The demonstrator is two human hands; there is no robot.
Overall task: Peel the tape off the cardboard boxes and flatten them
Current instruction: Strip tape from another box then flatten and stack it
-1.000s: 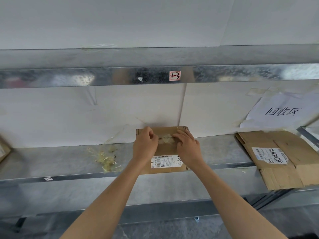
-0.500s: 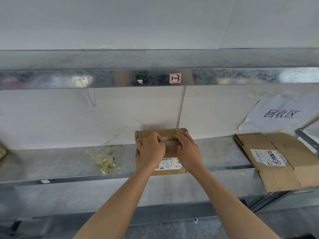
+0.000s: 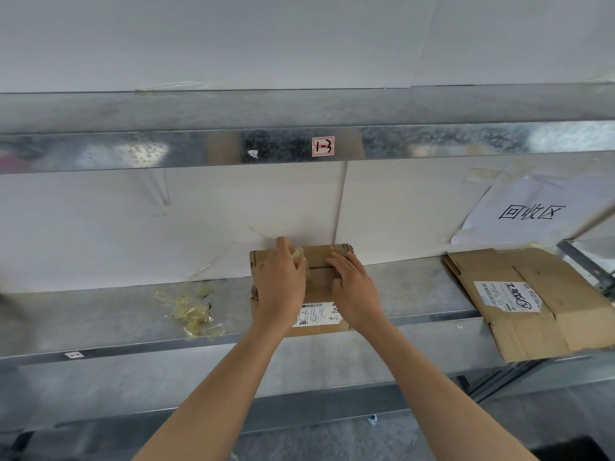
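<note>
Under your fingers, the small cardboard box (image 3: 319, 282) is sitting on the metal shelf (image 3: 100, 316). Your left hand (image 3: 279, 284) is pinching a crumpled strip of clear tape (image 3: 298, 253) at the box's far edge. Your right hand (image 3: 356, 287) is pressing on the box top, fingers stretched out, grasping nothing. Left of your fingers a wad of peeled tape (image 3: 191, 311) is lying on the shelf, and well to their right is a flattened cardboard box (image 3: 532, 301).
</note>
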